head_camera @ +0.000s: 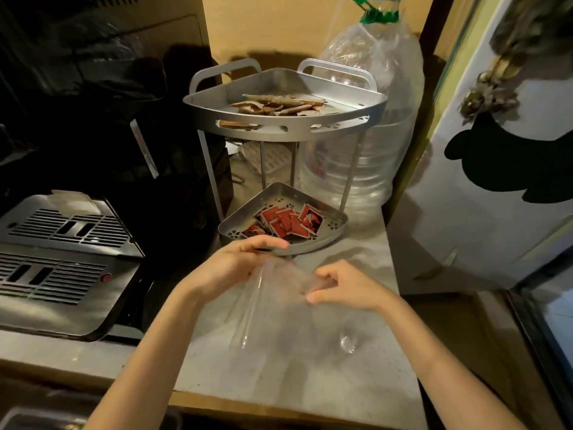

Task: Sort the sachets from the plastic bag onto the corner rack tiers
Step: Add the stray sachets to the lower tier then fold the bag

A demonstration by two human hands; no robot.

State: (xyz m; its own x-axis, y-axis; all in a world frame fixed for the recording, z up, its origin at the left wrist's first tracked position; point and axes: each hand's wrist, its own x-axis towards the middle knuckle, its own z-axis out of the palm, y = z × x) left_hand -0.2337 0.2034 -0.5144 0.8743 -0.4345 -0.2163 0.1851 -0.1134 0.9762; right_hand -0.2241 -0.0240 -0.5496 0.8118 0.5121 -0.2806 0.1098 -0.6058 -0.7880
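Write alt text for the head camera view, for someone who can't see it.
Two hands, left hand and right hand, hold a clear plastic bag above a grey counter. Behind stands a metal corner rack, brown sachets on its top tier and red sachets on its bottom tier.

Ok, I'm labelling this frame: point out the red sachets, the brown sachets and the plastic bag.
red sachets [286, 223]: head view, middle of the pile.
brown sachets [279, 103]: head view, middle of the heap.
plastic bag [279, 311]: head view, clear sheet below the hands.

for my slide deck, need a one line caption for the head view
Both hands hold a clear plastic bag before a corner rack holding brown and red sachets.
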